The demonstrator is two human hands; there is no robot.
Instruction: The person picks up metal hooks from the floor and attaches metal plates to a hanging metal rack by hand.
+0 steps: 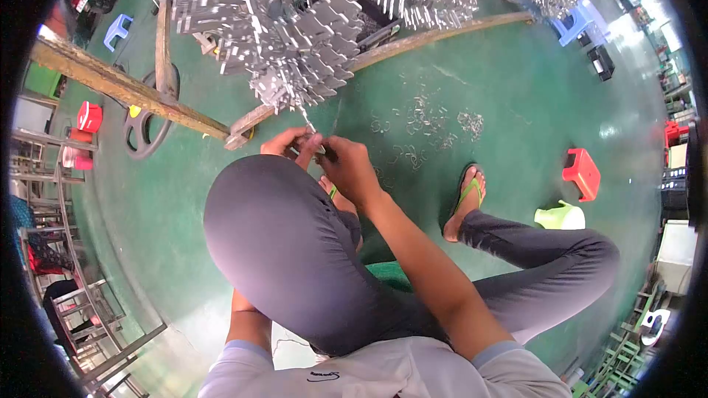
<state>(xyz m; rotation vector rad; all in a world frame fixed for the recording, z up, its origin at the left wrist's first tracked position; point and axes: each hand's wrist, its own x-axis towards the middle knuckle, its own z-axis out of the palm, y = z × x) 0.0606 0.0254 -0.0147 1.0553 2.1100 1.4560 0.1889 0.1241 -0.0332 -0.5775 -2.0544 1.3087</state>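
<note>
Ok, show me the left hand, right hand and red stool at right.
Left hand (282, 141), head view: near its knuckles.
Right hand (353, 166), head view: its back.
Red stool (582, 175), head view: visible middle.

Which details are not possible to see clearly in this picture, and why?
In the head view:
Object between left hand and right hand: mostly covered by fingers.
Middle of left arm: hidden behind the raised leg.
Hanging metal pieces: cut off by the top edge.
Scattered bits on the floor: too small to identify.

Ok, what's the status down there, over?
Left hand and right hand close together by hanging metal pieces. Exact grip too small to tell. Raised knee hides left forearm.
</note>
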